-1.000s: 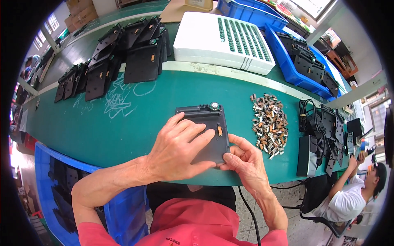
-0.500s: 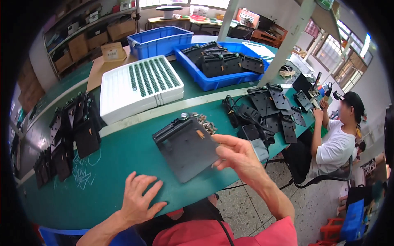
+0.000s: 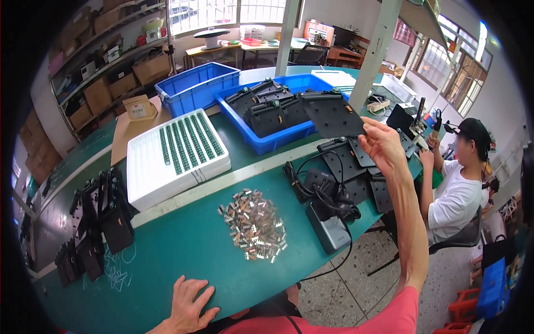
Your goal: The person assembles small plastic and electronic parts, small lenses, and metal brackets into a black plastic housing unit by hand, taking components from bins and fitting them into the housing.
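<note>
My right hand (image 3: pixel 385 146) is stretched out far to the right, thumb and fingers pinching the near right corner of a flat black plate (image 3: pixel 336 119) with small holes. The plate is tilted at the right end of a shallow blue tray (image 3: pixel 272 146), partly in front of it; I cannot tell if it touches. Several similar black plates (image 3: pixel 270 119) with rod-like edges lie heaped in that tray. Near the front edge, my left hand (image 3: pixel 191 305) rests on the green table (image 3: pixel 183 239), fingers spread, holding nothing. Beyond it lies a pile of small brown and silvery parts (image 3: pixel 256 227).
A white foam tray (image 3: pixel 143 170) carries rows of green parts. Black plates stand at left (image 3: pixel 118 231) and lie at right (image 3: pixel 356 190), near cables and a grey box (image 3: pixel 329 228). A deep blue bin (image 3: pixel 192 92) and white post (image 3: pixel 370 61) stand behind. A co-worker (image 3: pixel 456 183) sits at right.
My right hand has carried the black plate away from above the small parts, up and right to the blue tray. The pile is now uncovered. My left hand stays on the table.
</note>
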Motion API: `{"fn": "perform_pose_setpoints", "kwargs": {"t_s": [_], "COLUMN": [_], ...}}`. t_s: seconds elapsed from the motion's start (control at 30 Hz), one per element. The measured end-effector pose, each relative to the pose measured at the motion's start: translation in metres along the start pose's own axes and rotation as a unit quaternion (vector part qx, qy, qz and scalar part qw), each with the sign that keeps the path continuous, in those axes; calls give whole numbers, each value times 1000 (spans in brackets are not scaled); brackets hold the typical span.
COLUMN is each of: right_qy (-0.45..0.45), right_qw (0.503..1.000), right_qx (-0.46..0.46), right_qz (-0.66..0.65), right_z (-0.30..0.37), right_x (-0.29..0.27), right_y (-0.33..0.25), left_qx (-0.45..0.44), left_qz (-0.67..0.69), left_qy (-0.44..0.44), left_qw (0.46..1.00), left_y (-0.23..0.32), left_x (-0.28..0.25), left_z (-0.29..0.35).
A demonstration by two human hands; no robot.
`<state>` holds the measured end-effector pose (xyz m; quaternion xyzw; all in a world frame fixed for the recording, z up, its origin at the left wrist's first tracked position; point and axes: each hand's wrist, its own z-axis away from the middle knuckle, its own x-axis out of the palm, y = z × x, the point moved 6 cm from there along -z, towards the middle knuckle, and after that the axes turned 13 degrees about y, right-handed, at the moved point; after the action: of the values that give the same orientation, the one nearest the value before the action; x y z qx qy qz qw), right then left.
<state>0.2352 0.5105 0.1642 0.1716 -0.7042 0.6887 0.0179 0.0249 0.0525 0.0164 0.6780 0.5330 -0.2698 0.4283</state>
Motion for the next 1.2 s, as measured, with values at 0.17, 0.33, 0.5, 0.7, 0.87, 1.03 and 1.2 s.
{"fn": "perform_pose_setpoints", "kwargs": {"t_s": [0.17,0.33,0.5,0.7,0.87,1.03,1.2], "right_qy": [51,107,143,182,194,237,305], "right_qw": [998,992,981,972,971,966,949], "right_qx": [0,12,31,31,35,26,40], "right_qz": [-37,-72,-124,-148,-132,-103,-64], "right_z": [-69,-131,-168,-204,-229,-240,-253], "right_x": [-2,3,21,34,44,38,17], "right_y": [10,39,68,86,104,115,127], "left_qx": [-3,-12,-24,-25,-38,-40,-49], "left_qz": [1,3,5,12,11,23,46], "left_qy": [-7,-17,-26,-29,-36,-33,-20], "left_qw": [1000,1000,999,999,999,998,998], "left_y": [-2,-3,-6,-7,-7,-1,-2], "left_x": [3,5,6,4,5,-2,-1], "left_z": [0,-2,0,1,1,-11,-9]}}
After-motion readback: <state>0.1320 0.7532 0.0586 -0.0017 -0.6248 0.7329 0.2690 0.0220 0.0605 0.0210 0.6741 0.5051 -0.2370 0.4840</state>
